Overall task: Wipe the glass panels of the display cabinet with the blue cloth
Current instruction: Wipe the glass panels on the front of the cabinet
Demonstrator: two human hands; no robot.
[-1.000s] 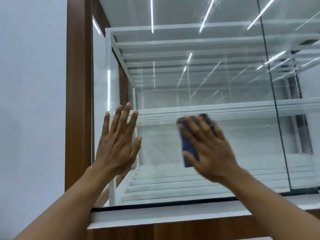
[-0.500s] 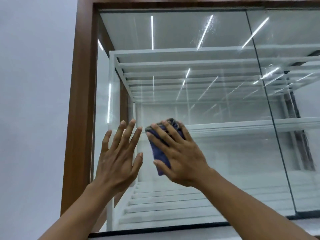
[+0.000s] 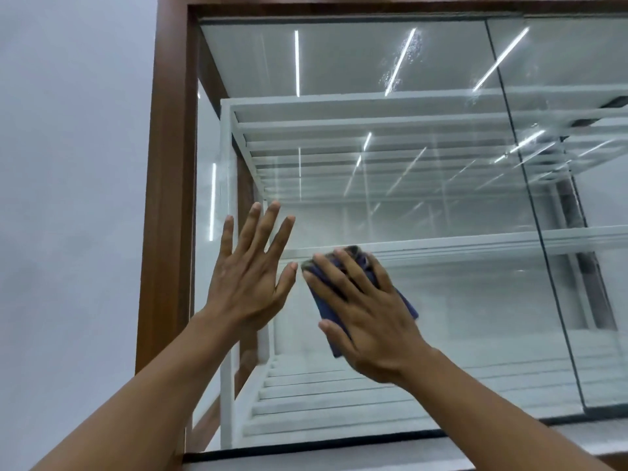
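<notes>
The display cabinet's left glass panel [image 3: 390, 185] fills the middle of the view, set in a brown wooden frame [image 3: 168, 198]. My right hand [image 3: 367, 317] presses a folded blue cloth [image 3: 326, 311] flat against this glass with straight, spread fingers. My left hand [image 3: 251, 270] lies flat on the glass just left of the cloth, fingers straight and pointing up, holding nothing. A second glass panel [image 3: 584, 232] adjoins on the right, past a dark vertical seam [image 3: 533, 212]. Smudges show near the top of the left panel [image 3: 404, 59].
White slatted shelves [image 3: 441, 246] stand inside the cabinet behind the glass. A plain pale wall [image 3: 68, 198] runs along the left of the wooden frame. A white ledge [image 3: 339, 457] sits below the glass bottom edge. Ceiling light strips reflect in the panels.
My right hand slid the cloth leftward along the glass toward my left hand, then edged slightly back right. The view tilted upward, showing the cabinet's top frame. My left hand stayed flat.
</notes>
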